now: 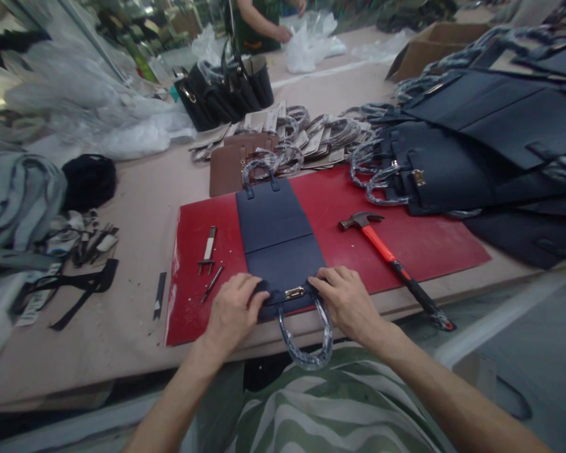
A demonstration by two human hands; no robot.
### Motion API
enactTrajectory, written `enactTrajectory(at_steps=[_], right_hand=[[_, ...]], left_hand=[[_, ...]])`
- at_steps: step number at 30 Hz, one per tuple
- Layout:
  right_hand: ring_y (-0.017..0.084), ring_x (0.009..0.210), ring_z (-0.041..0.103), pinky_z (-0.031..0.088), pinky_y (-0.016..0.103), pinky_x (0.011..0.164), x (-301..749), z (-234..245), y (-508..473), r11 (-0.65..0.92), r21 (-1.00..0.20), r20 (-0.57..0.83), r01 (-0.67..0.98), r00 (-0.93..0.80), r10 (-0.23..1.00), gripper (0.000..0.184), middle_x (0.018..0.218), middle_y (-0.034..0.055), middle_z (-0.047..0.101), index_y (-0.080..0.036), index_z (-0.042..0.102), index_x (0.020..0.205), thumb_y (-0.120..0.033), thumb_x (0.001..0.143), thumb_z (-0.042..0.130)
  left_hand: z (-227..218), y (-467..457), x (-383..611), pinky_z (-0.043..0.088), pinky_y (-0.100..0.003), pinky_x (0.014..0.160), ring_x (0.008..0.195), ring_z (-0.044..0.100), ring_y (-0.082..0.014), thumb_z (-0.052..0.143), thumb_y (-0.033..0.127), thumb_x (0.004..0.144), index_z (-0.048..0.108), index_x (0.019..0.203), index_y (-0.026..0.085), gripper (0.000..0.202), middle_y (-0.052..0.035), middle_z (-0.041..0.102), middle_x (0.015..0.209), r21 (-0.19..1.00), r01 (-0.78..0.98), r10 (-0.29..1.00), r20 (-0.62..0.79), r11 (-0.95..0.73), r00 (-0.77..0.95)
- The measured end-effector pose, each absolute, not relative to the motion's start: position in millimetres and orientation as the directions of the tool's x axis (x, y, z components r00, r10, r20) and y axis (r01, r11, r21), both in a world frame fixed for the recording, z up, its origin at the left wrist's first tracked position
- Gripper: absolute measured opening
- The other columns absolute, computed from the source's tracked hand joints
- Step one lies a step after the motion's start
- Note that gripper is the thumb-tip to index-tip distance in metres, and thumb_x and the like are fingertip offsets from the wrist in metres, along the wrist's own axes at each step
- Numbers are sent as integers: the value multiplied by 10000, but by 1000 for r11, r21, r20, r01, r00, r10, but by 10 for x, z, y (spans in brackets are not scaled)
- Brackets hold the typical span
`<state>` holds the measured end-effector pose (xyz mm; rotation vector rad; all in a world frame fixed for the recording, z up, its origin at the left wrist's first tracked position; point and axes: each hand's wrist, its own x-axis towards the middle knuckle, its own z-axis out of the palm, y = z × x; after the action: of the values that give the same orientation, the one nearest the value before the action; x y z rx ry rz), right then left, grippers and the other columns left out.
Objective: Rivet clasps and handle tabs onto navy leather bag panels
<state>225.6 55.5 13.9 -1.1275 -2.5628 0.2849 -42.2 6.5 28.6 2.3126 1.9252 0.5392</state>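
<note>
A navy blue handbag panel [283, 251] lies flat across a red board [396, 245], with one plastic-wrapped handle [306, 358] hanging toward me over the table's edge. Between my hands a small gold clasp [294, 292] shows on the panel. My left hand [236, 308] pinches the panel's near left corner between thumb and fingers. At the near right corner, my right hand [346, 299] grips the same panel. Right of it rests a claw hammer [387, 251] with an orange and black handle. A pronged punch [208, 250] and a thin metal rod [212, 284] lie left of the panel.
Dark handbag pieces [481, 138] are piled at the right. Brown panels [226, 167] and wrapped handles [330, 132] lie beyond the board. Black bags [226, 88] stand farther back, near a co-worker's hand [283, 34]. Black straps [89, 289] and clear plastic [99, 119] are at left.
</note>
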Motion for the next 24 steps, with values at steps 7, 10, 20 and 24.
enactTrajectory(at_steps=[7,10,20,24], right_hand=[[236,874,442,353,345,775,2272,268,785,854,-117,48,507,-856,515,204,1015,97,574,-156,623,1106,-98,947,508],[235,845,433,356,346,752,2258,296,810,908,-17,33,418,-908,418,247,985,99,556,-136,594,1164,-82,943,496],[218,875,444,401,348,784,2372,141,891,944,-146,127,295,-941,314,151,1072,88,613,-176,636,892,-182,971,508],[215,955,510,451,372,861,2407,58,809,889,-295,272,349,-861,429,269,1145,104,640,-170,682,960,-59,915,442]], left_hand=[[223,-46,-206,476,-383,702,823,512,-259,484,137,954,626,986,144,147,-90,576,890,13,886,883,90,-463,461],[192,-59,-257,491,-392,692,803,506,-263,473,70,908,627,995,120,184,-103,574,890,-38,854,848,95,-519,521],[-2,-82,-611,549,-395,910,999,606,-223,347,59,931,659,1141,143,386,-138,679,1109,52,687,644,406,-724,648],[-37,-130,-588,554,-412,926,1040,601,-239,375,62,931,658,1162,139,373,-142,677,1161,38,718,661,426,-695,617]])
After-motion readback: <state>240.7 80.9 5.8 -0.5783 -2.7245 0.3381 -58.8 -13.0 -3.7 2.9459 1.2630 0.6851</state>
